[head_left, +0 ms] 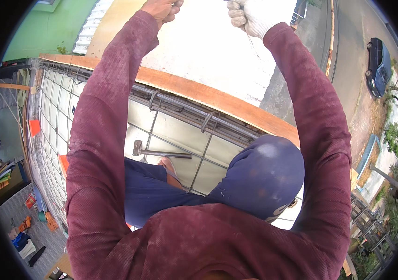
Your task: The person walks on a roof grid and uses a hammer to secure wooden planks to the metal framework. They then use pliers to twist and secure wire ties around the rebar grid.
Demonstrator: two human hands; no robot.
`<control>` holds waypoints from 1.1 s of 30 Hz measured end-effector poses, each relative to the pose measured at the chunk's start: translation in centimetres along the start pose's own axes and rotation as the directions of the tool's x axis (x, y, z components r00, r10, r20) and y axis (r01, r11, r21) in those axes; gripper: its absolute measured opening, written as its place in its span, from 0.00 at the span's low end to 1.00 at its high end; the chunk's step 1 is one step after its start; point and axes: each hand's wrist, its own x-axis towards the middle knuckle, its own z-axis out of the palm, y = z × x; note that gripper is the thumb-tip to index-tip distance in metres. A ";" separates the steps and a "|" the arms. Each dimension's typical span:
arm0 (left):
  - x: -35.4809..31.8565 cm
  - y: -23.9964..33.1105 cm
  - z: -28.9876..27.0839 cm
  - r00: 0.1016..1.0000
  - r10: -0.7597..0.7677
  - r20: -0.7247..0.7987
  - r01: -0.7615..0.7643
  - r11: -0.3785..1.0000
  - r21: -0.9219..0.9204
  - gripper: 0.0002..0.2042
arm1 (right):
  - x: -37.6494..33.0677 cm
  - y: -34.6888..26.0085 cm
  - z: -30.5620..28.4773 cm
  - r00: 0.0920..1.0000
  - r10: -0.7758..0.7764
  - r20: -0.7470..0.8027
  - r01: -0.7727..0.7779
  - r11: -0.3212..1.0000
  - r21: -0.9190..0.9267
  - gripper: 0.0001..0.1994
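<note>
Evidently, both arms, covered by dusty maroon sleeves (98,116), are stretched forward, and the hands are partly cut off by the upper edge. The bare left hand (162,10) is curled with its fingers folded in, and the right hand (250,17), in a white knitted glove (260,17), is clenched likewise; whether anything is gripped by either cannot be told. A thin loose strand (250,42) is seen hanging just below the glove. Nearer the body than the hands, and untouched by them, a long orange-brown wooden board (217,100) is set slantwise. Along its near side, a bundle of grey ribbed steel bars (180,103) is laid. Closer still, a dark steel-rod grid (201,160) is spread over cream-white sheeting (180,133), and a metal hammer (164,153) is rested there, near a foot (168,169). To its right, a knee in navy trousers (269,172) is bent. Farther off, a dark blue car (380,67) is seen at the right.
</note>
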 end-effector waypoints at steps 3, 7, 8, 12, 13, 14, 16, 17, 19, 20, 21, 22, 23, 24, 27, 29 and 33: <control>-0.1 2.8 3.7 0.995 0.089 -0.039 -0.097 0.888 -0.449 0.20 | -1.2 -2.4 3.2 0.996 -0.051 0.080 0.039 0.989 0.145 0.13; -0.7 4.8 2.8 0.977 0.184 -0.109 -0.203 0.637 -0.744 0.20 | -0.9 -0.7 10.6 0.950 -0.243 0.194 0.193 0.950 0.248 0.12; 0.0 4.3 4.6 0.975 0.195 -0.107 -0.202 0.572 -0.795 0.19 | -1.1 -0.4 10.5 0.935 -0.301 0.190 0.247 0.933 0.261 0.12; -1.0 5.8 5.4 0.958 0.225 -0.179 -0.276 0.544 -0.792 0.17 | -0.9 1.2 11.6 0.935 -0.283 0.214 0.193 0.912 0.361 0.14; -1.1 5.6 5.4 0.958 0.210 -0.196 -0.281 0.545 -0.790 0.17 | -1.0 1.5 12.0 0.936 -0.270 0.228 0.182 0.921 0.344 0.14; -1.2 5.4 5.2 0.958 0.194 -0.213 -0.285 0.546 -0.788 0.16 | -1.2 1.7 12.3 0.936 -0.256 0.242 0.170 0.930 0.327 0.14; -1.6 5.0 4.8 0.957 0.217 -0.191 -0.282 0.560 -0.779 0.17 | -0.8 1.8 11.7 0.944 -0.218 0.246 0.144 0.947 0.286 0.14; -1.1 6.6 6.8 0.955 0.265 -0.136 -0.263 0.532 -0.805 0.18 | -1.6 -0.7 9.0 0.955 -0.222 0.196 0.178 0.960 0.218 0.15; -2.9 5.7 5.7 0.952 0.236 -0.193 -0.303 0.793 -0.528 0.18 | -1.5 1.0 8.3 0.964 -0.262 0.044 0.266 0.956 -0.122 0.17; -3.5 6.0 5.1 0.946 0.245 -0.211 -0.308 0.880 -0.362 0.18 | -4.5 1.0 10.4 0.921 -0.384 -0.062 0.313 0.827 -0.466 0.18; -2.1 4.7 2.7 0.950 0.302 -0.079 -0.311 0.933 -0.183 0.17 | -3.2 0.2 6.7 0.778 -0.533 0.333 0.458 0.119 -0.881 0.19; -0.2 3.2 -0.5 0.940 0.336 0.063 -0.338 0.941 0.011 0.17 | -2.9 -0.8 4.7 0.469 -0.583 0.663 0.200 -0.662 -0.723 0.22; 1.6 1.6 -3.0 0.920 0.334 0.206 -0.374 0.905 0.202 0.16 | -2.7 -1.0 2.6 0.592 -0.530 0.608 0.266 -0.584 -0.767 0.25; 1.5 -0.5 -2.7 0.923 0.270 0.275 -0.371 0.813 0.448 0.17 | -3.0 0.0 0.9 0.715 -0.452 0.534 0.307 -0.484 -0.820 0.28; -0.5 -6.2 2.1 0.944 -0.037 0.329 -0.271 0.485 0.831 0.18 | -5.2 5.5 -3.3 0.943 -0.191 0.274 0.151 -0.487 -0.860 0.20; -1.3 -8.9 2.4 0.925 -0.290 0.247 -0.056 0.538 0.841 0.16 | -5.1 9.7 -2.7 0.997 -0.038 0.067 0.047 -0.391 -0.919 0.22; -2.0 -13.5 3.1 0.839 -0.490 0.237 0.108 0.576 0.810 0.14 | -5.5 15.1 -5.6 0.999 0.024 0.022 0.027 -0.266 -0.963 0.24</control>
